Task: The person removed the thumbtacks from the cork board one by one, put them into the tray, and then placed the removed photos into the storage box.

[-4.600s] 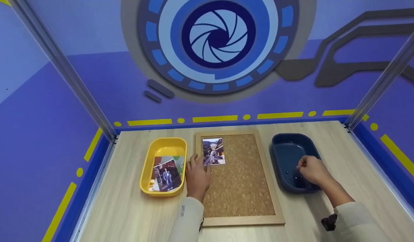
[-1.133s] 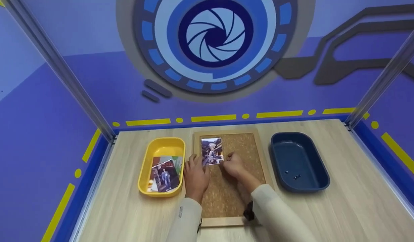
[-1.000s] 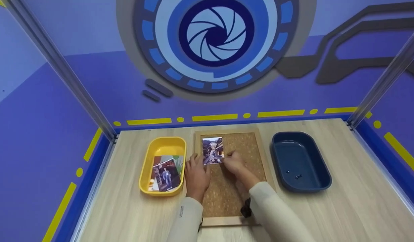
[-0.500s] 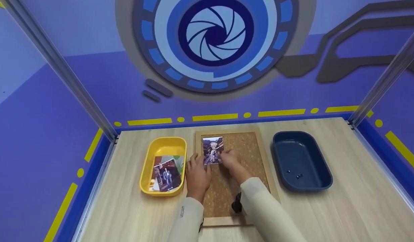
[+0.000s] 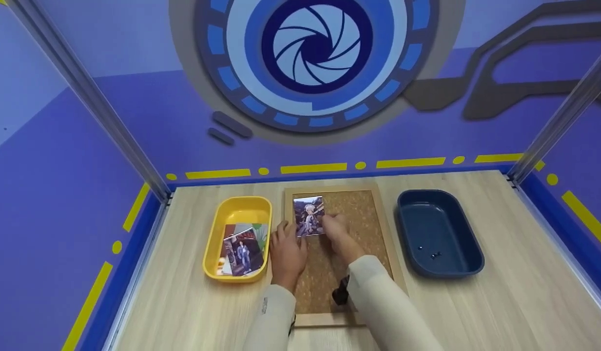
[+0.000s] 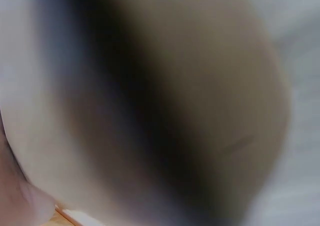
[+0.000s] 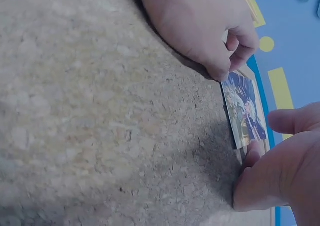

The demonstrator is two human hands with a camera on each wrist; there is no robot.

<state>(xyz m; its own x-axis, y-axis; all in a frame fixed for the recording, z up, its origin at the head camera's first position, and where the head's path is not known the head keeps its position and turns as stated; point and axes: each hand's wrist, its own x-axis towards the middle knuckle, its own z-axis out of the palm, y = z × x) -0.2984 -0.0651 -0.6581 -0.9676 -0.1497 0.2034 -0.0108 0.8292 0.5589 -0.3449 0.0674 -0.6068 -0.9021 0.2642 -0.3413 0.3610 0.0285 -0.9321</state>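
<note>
A photo print (image 5: pixel 308 217) of a light-haired figure lies at the upper left of a wood-framed cork board (image 5: pixel 351 273). My left hand (image 5: pixel 288 253) rests over the board's left frame, and its fingertips touch the photo's lower left part. At the photo's right edge is my right hand (image 5: pixel 340 235), fingers bent. The right wrist view shows its thumb (image 7: pixel 285 120) apart from a fingertip (image 7: pixel 252 153) that touches the photo's edge. Whether anything small is between these fingers is hidden. The left wrist view is mostly blurred by a sleeve (image 6: pixel 230 101).
Left of the board stands a yellow tray (image 5: pixel 242 204) with overlapping photos (image 5: pixel 244 251) in it. A dark blue tray (image 5: pixel 439 229) to the right holds a few tiny dark pieces (image 5: pixel 435 255). Purple wall panels (image 5: pixel 300 151) close off the table's back and sides.
My right hand came from the blue tray to the photo's right edge, then shifted slightly left and up along it. The left hand has stayed in place.
</note>
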